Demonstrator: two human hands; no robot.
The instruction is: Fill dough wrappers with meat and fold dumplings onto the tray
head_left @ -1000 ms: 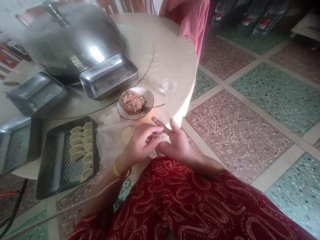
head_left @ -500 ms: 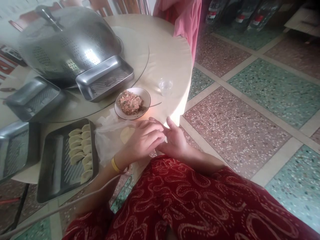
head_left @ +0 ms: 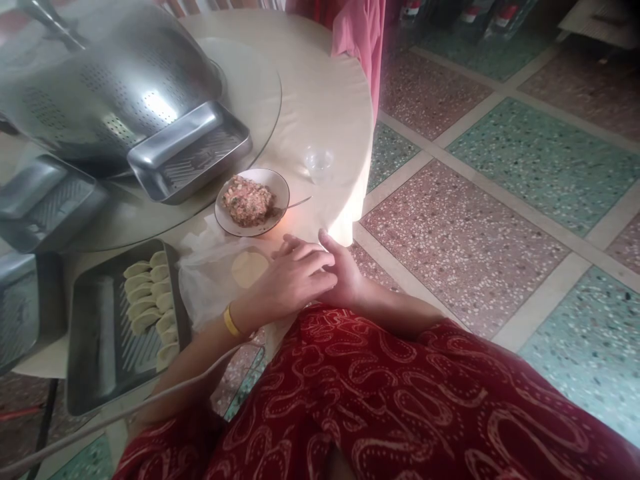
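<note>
My left hand [head_left: 293, 280], with a yellow band at the wrist, lies curled over the palm of my right hand [head_left: 347, 272] at the table's near edge, above my red patterned lap. Both close on a dumpling that the left fingers hide. Just left of my hands a round dough wrapper [head_left: 249, 268] lies on a clear plastic bag [head_left: 203, 287]. Beyond my hands stands a white bowl [head_left: 281, 185] of minced filling [head_left: 247, 200], with a thin utensil handle [head_left: 299, 201] sticking out to the right.
A dark tray [head_left: 95, 347] at the left holds several folded dumplings [head_left: 147, 300]. Behind are empty metal trays [head_left: 193, 157], a big steel colander [head_left: 110, 87], and a small clear cup [head_left: 319, 162]. A pink cloth [head_left: 360, 40] hangs at the round table [head_left: 320, 100]; a cable [head_left: 150, 400] crosses my lap.
My left hand has slid further over my right palm and closed on it, hiding the wrapper that showed between the fingers. The view has shifted so that everything sits further left.
</note>
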